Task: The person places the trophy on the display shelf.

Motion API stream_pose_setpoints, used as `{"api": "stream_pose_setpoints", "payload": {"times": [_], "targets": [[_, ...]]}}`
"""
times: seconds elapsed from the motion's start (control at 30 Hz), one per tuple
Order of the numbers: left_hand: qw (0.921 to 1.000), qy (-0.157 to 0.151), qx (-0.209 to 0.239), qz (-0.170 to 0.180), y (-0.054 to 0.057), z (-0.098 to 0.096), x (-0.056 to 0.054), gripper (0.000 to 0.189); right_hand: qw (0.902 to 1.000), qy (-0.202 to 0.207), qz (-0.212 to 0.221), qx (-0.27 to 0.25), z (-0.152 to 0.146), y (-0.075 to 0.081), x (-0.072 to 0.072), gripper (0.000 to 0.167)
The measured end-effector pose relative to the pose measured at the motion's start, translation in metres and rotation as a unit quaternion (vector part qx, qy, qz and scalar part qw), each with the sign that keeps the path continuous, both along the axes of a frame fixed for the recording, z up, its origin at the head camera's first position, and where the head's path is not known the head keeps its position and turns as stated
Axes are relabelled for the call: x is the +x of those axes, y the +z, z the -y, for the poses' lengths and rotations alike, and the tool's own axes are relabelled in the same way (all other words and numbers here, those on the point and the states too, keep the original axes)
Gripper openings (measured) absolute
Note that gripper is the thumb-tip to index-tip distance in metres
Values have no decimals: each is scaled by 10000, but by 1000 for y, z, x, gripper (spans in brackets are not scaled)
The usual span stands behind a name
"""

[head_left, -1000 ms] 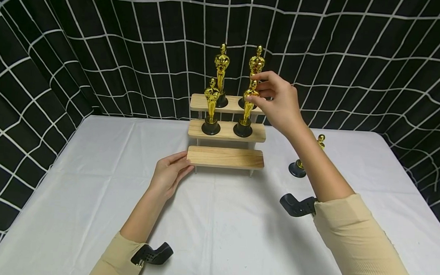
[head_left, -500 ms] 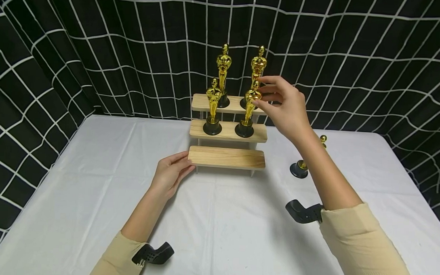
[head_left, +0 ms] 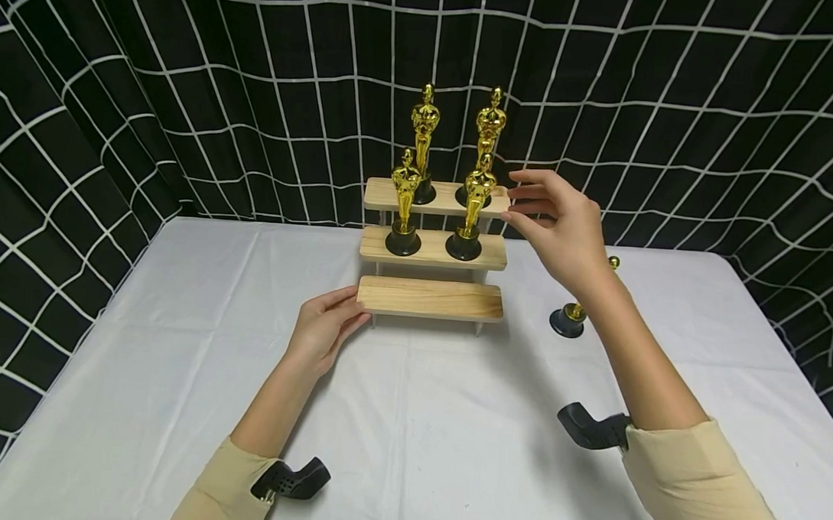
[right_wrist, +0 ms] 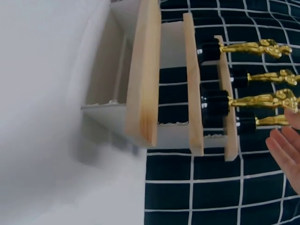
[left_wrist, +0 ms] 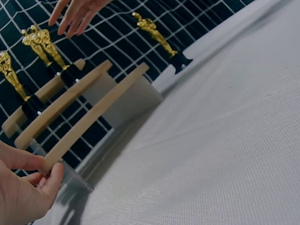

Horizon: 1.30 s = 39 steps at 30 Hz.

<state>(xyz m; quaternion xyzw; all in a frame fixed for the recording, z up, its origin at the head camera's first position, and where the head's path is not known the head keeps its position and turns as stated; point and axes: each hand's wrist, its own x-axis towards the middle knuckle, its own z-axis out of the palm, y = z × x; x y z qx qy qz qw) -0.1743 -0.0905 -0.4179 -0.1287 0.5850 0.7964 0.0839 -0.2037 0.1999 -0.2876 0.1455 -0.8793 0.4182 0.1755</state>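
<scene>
A three-tier wooden display stand (head_left: pixel 429 299) stands on the table. My left hand (head_left: pixel 321 329) pinches the left end of its lowest board between thumb and fingers, as the left wrist view also shows. Two gold statuettes on black bases stand on the middle board, one at left (head_left: pixel 406 187) and one at right (head_left: pixel 477 189). Two more, a left one (head_left: pixel 425 122) and a right one (head_left: pixel 491 125), stand on the top board. My right hand (head_left: pixel 562 227) holds nothing; its parted fingers and thumb are just right of the middle board's right statuette.
Another gold statuette (head_left: pixel 568 320) stands on the table right of the stand, partly hidden behind my right forearm. White cloth (head_left: pixel 410 428) covers the table. A black curtain (head_left: pixel 258 48) with a white grid hangs behind. Each wrist carries a black camera (head_left: pixel 593 428).
My right hand has let go of the right statuette on the middle board and drawn back to the right. The left hand keeps its grip on the lowest board.
</scene>
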Motion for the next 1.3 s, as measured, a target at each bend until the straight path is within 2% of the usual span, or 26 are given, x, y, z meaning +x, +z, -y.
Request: {"api": "stream_pose_setpoints", "payload": {"times": [0.43, 0.77, 0.97, 1.3], "targets": [[9995, -22, -297, -61, 1, -4, 0, 45, 9992, -219, -313, 147, -26, -10, 22, 43], [9983, -24, -579, 3, 4, -3, 0, 45, 9978, -400, -525, 89, -41, -12, 29, 41], [9974, -74, -708, -125, 3, -2, 0, 45, 9967, -500, -624, 104, -50, -13, 34, 42], [9982, -101, -539, -253, 0, 0, -1, 44, 9937, -594, -949, 57, -61, -17, 36, 42]]}}
